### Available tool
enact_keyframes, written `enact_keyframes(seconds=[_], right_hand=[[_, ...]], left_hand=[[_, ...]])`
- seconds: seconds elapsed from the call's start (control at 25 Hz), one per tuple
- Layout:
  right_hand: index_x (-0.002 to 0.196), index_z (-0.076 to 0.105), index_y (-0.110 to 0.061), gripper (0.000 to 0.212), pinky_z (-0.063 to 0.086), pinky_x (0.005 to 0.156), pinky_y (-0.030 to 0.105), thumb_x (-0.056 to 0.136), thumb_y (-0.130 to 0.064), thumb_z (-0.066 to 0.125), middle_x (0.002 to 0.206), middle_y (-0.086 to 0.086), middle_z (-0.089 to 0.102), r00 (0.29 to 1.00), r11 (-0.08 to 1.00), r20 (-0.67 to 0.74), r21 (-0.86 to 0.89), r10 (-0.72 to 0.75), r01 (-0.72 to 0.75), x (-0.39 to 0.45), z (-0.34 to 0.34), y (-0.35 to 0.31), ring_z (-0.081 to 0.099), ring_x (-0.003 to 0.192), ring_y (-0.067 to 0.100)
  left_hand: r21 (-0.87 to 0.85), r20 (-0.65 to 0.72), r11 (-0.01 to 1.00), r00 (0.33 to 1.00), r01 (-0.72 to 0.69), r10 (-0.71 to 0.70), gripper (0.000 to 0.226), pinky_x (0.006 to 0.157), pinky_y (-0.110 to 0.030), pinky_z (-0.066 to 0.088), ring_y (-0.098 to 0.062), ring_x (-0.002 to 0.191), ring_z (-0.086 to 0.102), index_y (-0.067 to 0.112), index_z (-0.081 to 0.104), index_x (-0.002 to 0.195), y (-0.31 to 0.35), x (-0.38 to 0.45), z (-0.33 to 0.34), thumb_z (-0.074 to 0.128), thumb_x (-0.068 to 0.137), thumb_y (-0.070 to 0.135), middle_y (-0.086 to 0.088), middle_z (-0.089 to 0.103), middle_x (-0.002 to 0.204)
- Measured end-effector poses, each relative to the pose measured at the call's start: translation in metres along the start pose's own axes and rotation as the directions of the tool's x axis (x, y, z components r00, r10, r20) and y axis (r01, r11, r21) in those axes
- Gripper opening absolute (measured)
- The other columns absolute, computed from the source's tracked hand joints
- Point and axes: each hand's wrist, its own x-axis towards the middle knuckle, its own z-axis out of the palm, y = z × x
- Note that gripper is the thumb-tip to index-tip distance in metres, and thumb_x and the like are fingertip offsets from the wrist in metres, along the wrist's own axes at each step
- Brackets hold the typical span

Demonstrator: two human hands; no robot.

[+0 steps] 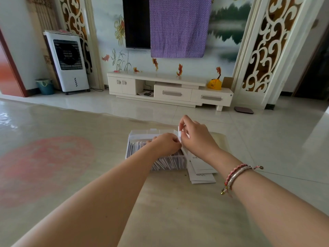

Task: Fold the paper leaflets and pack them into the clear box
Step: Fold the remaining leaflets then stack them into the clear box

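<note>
A clear box (135, 138) stands on the table, packed with several folded white leaflets (169, 162) on edge. Its lid is open at the back. My left hand (165, 144) hovers over the box's right end with curled fingers pinching the lower edge of a small folded leaflet (179, 135). My right hand (195, 138) pinches the same leaflet from the right, thumb and fingers on its upper part. A stack of flat unfolded leaflets (203, 172) lies just right of the box, partly under my right wrist.
The beige table (178, 211) has a faded red round print (42, 168) at the left. Beyond its far edge are a tiled floor, a white TV cabinet (169, 88) and an air cooler (68, 61).
</note>
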Motion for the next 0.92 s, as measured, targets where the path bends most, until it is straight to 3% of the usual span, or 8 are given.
enact_keyframes(seconds=[0.12, 0.2, 0.28, 0.36, 0.44, 0.6, 0.76, 0.92], right_hand=[[0.098, 0.049, -0.02, 0.009, 0.04, 0.089, 0.036, 0.09, -0.017, 0.046, 0.056, -0.009, 0.047, 0.993, 1.0, 0.119, -0.012, 0.016, -0.015, -0.009, -0.001, 0.001, 0.045, 0.057, 0.006], [0.099, 0.056, -0.019, 0.015, 0.042, 0.087, 0.036, 0.096, -0.025, 0.042, 0.057, -0.01, 0.051, 0.998, 0.995, 0.044, 0.08, 0.052, -0.055, -0.015, -0.007, 0.002, 0.048, 0.059, 0.008], [0.109, 0.063, -0.019, 0.03, 0.039, 0.089, 0.037, 0.1, -0.027, 0.035, 0.083, -0.007, 0.062, 0.997, 0.997, -0.019, 0.032, 0.075, -0.075, -0.018, -0.012, 0.006, 0.052, 0.087, 0.014], [0.126, 0.059, -0.025, 0.038, 0.032, 0.097, 0.037, 0.103, -0.032, 0.03, 0.123, -0.005, 0.057, 0.993, 0.991, 0.083, -0.112, 0.083, -0.074, -0.02, -0.012, 0.014, 0.041, 0.116, 0.018], [0.138, 0.049, -0.03, 0.041, 0.024, 0.106, 0.04, 0.103, -0.037, 0.029, 0.151, -0.008, 0.035, 0.969, 0.98, 0.231, -0.194, 0.088, -0.043, -0.025, -0.006, 0.021, 0.026, 0.133, 0.019], [0.142, 0.044, -0.033, 0.044, 0.016, 0.114, 0.042, 0.1, -0.043, 0.035, 0.159, -0.005, 0.018, 0.962, 0.976, 0.243, -0.207, 0.121, -0.07, -0.029, -0.006, 0.02, 0.012, 0.142, 0.017], [0.14, 0.045, -0.031, 0.042, 0.015, 0.117, 0.044, 0.1, -0.041, 0.035, 0.159, -0.002, 0.017, 0.961, 0.969, 0.257, -0.244, 0.1, -0.036, -0.03, -0.011, 0.011, 0.011, 0.144, 0.017], [0.14, 0.045, -0.027, 0.043, 0.017, 0.117, 0.045, 0.101, -0.041, 0.034, 0.159, 0.0, 0.019, 0.956, 0.964, 0.276, -0.266, 0.102, -0.026, -0.03, -0.012, 0.005, 0.012, 0.146, 0.018]], left_hand=[[-0.004, -0.02, 0.999, 0.999, -0.032, 0.032, 0.016, 0.093, -0.047, 0.048, -0.038, 0.106, 0.058, 0.026, 0.056, 0.09, 0.002, -0.004, -0.001, 0.04, 0.091, 0.03, -0.012, 0.065, 0.101], [-0.075, -0.11, 0.993, 0.991, -0.087, 0.078, 0.026, 0.079, -0.039, 0.05, -0.033, 0.092, 0.062, 0.017, 0.058, 0.106, 0.005, -0.012, -0.009, 0.037, 0.098, 0.03, -0.015, 0.063, 0.111], [-0.068, -0.231, 0.991, 0.969, -0.111, 0.093, 0.032, 0.071, -0.035, 0.048, -0.024, 0.08, 0.058, 0.016, 0.058, 0.118, 0.004, -0.023, -0.022, 0.035, 0.1, 0.03, -0.008, 0.059, 0.116], [0.096, -0.263, 0.991, 0.958, -0.093, 0.115, 0.033, 0.078, -0.032, 0.045, -0.021, 0.095, 0.057, 0.022, 0.056, 0.123, -0.002, -0.037, -0.031, 0.036, 0.1, 0.035, 0.001, 0.055, 0.124], [0.222, -0.175, 0.972, 0.977, -0.08, 0.12, 0.038, 0.092, -0.034, 0.042, -0.021, 0.115, 0.053, 0.031, 0.049, 0.133, -0.01, -0.049, -0.032, 0.035, 0.1, 0.043, 0.004, 0.05, 0.136], [0.266, -0.089, 0.959, 0.988, -0.1, 0.128, 0.049, 0.112, -0.042, 0.027, -0.025, 0.132, 0.041, 0.035, 0.03, 0.147, -0.015, -0.057, -0.021, 0.031, 0.1, 0.048, 0.002, 0.04, 0.148], [0.282, -0.085, 0.953, 0.986, -0.114, 0.143, 0.048, 0.111, -0.044, 0.027, -0.023, 0.126, 0.046, 0.029, 0.034, 0.146, -0.008, -0.06, -0.02, 0.031, 0.1, 0.046, 0.001, 0.048, 0.141], [0.169, -0.075, 0.981, 0.992, -0.092, 0.105, 0.042, 0.105, -0.042, 0.033, -0.019, 0.091, 0.053, 0.026, 0.042, 0.136, -0.004, -0.063, -0.023, 0.038, 0.099, 0.044, 0.006, 0.058, 0.094]])
